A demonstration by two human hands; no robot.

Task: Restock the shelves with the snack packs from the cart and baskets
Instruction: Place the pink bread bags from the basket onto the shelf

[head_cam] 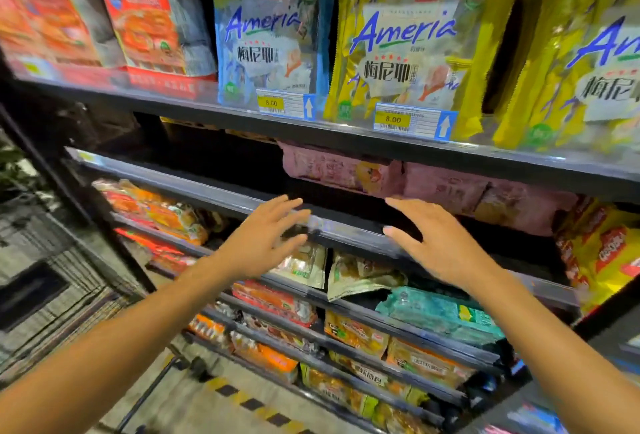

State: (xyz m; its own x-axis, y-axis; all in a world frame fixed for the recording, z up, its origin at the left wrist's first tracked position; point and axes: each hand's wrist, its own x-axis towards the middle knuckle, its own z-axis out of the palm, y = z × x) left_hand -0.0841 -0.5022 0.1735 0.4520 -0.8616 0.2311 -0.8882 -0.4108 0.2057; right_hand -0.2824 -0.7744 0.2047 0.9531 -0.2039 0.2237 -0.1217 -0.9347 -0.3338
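Snack shelves [346, 229], both hands [266, 236] empty, spread

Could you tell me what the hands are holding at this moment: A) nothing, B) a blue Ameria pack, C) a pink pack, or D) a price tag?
A: the left hand and right hand both reach toward the shelf edge with fingers straight, empty.

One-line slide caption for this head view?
Both empty hands, left hand and right hand, reach open toward the dark shelf below pink snack packs.
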